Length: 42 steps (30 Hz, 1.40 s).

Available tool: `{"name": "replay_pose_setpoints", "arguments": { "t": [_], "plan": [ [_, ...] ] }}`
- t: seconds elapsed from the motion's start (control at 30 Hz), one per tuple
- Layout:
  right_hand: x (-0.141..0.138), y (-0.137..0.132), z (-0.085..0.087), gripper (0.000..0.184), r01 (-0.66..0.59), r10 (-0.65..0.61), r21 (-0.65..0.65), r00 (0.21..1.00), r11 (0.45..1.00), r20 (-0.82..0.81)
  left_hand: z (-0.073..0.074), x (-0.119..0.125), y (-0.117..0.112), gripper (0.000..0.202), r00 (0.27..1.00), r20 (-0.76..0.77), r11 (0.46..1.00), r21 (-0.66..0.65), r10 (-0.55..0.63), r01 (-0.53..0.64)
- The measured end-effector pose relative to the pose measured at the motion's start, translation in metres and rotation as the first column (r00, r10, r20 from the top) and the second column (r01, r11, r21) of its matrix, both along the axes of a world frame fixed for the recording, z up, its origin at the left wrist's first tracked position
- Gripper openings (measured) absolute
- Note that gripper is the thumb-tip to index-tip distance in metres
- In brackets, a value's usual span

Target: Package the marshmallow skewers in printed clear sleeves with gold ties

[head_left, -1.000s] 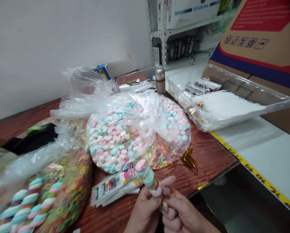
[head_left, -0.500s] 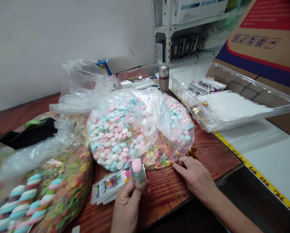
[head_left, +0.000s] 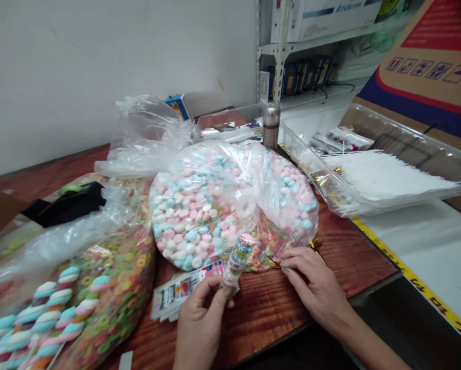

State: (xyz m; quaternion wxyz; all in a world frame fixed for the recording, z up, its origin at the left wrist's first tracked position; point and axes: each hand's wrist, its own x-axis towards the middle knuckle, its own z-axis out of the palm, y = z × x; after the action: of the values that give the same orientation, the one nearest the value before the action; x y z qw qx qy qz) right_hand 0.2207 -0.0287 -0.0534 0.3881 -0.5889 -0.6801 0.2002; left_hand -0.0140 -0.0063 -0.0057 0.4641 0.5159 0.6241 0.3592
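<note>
Left hand [head_left: 201, 321] pinching a tilted candy tube [head_left: 238, 259]; just right of that grip, right hand [head_left: 317, 288] closed on a thin gold tie [head_left: 275, 262].

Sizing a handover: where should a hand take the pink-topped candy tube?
Probably the upper half of the pink-topped candy tube, coming from the right and wrapping round its body. The left hand pinches the lower end, leaving that part free, and the slim, tilted cylinder suits a wrap grip. Avoid the far side, where the marshmallow bag lies close.
</note>
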Motion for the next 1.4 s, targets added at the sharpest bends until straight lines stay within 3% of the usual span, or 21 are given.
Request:
{"name": "replay_pose_setpoints", "arguments": {
  "t": [0.17,0.3,0.4,0.5,0.67,0.77,0.87,0.93,1.0,1.07,1.13,1.2,1.27,1.33,1.4],
  "plan": [
    [-0.013,-0.003,0.009,0.019,0.111,-0.232,-0.305,0.888,0.946,-0.397,0.003,-0.002,0.005,0.016,0.98,-0.191,0.984,0.159,-0.049,0.08],
    [-0.018,-0.009,0.015,0.024,0.103,-0.313,-0.367,0.756,0.924,-0.575,0.002,0.005,0.007,0.016,0.946,-0.311,0.924,0.325,-0.096,0.201],
    [-0.029,-0.016,0.024,0.028,0.011,-0.259,-0.371,0.734,0.929,-0.627,-0.002,0.018,0.007,0.024,0.921,-0.367,0.879,0.387,-0.132,0.28],
    [-0.044,-0.019,0.028,0.031,-0.057,-0.232,-0.399,0.735,0.915,-0.637,-0.008,0.03,0.004,0.028,0.916,-0.384,0.867,0.411,-0.116,0.282],
    [-0.06,-0.014,0.015,0.032,-0.059,-0.26,-0.426,0.714,0.903,-0.65,-0.016,0.039,-0.005,0.027,0.979,-0.194,0.914,0.382,-0.064,0.135],
    [-0.061,-0.011,0.01,0.032,-0.063,-0.258,-0.422,0.707,0.904,-0.658,-0.016,0.039,-0.006,0.025,0.981,-0.159,0.92,0.355,-0.115,0.165],
    [-0.06,-0.011,0.013,0.028,-0.048,-0.225,-0.401,0.763,0.915,-0.606,-0.013,0.042,-0.002,0.022,0.986,-0.115,0.915,0.372,-0.118,0.153],
    [-0.06,-0.011,0.017,0.025,-0.041,-0.188,-0.366,0.801,0.93,-0.568,-0.011,0.046,0.001,0.016,0.997,-0.019,0.945,0.317,-0.076,0.078],
    [-0.061,-0.01,0.018,0.024,-0.05,-0.161,-0.337,0.806,0.94,-0.569,-0.011,0.051,0.004,0.008,0.986,0.164,0.99,0.14,-0.04,0.017],
    [-0.061,-0.008,0.016,0.024,-0.072,-0.154,-0.328,0.774,0.942,-0.613,-0.013,0.055,0.005,0.009,0.91,0.413,0.995,-0.097,0.026,0.016],
    [-0.06,-0.005,0.012,0.024,-0.117,-0.145,-0.334,0.735,0.935,-0.662,-0.014,0.058,0.006,0.015,0.778,0.617,0.961,-0.266,0.114,0.07],
    [-0.058,-0.002,0.006,0.023,-0.12,-0.155,-0.343,0.723,0.932,-0.673,-0.015,0.059,0.006,0.018,0.671,0.723,0.937,-0.327,0.163,0.125],
    [-0.056,0.0,0.003,0.018,-0.068,-0.199,-0.357,0.726,0.932,-0.658,-0.015,0.06,0.006,0.019,0.619,0.767,0.926,-0.34,0.172,0.164],
    [-0.054,0.0,0.002,0.017,-0.055,-0.21,-0.355,0.718,0.933,-0.664,-0.015,0.061,0.005,0.018,0.618,0.77,0.923,-0.338,0.159,0.183],
    [-0.052,-0.001,0.005,0.015,-0.103,-0.159,-0.339,0.732,0.935,-0.662,-0.017,0.06,0.004,0.017,0.693,0.715,0.934,-0.304,0.094,0.187]
  ]
}}
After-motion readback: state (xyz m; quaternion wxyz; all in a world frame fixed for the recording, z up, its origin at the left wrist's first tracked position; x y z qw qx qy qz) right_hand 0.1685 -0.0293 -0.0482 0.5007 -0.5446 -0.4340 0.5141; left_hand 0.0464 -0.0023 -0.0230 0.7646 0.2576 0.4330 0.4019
